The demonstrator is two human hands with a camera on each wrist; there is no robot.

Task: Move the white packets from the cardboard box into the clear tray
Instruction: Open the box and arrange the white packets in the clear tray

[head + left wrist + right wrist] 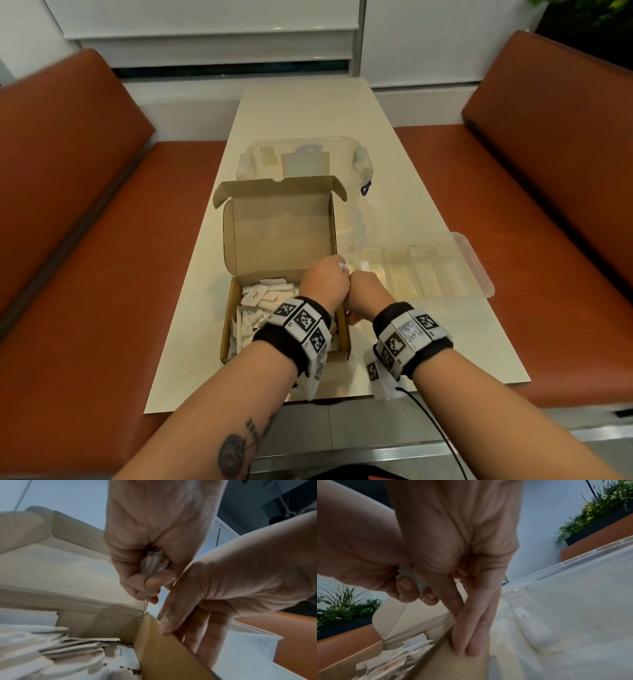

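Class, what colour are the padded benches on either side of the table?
The benches are rust orange, like burnt brick; the head view shows them best.

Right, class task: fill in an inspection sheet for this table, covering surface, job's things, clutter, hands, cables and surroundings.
Surface: pale table.
Job's things: open box holds loose packets; tray lies to its right, no packets visible in it.
Clutter: lidded clear tub behind the box.
Hands: left hand grips a bunch of packets above the box; right hand has straight fingers on the box's right wall.
Cables: black cable hangs from the right wristband.
Surroundings: orange benches both sides; plants behind.
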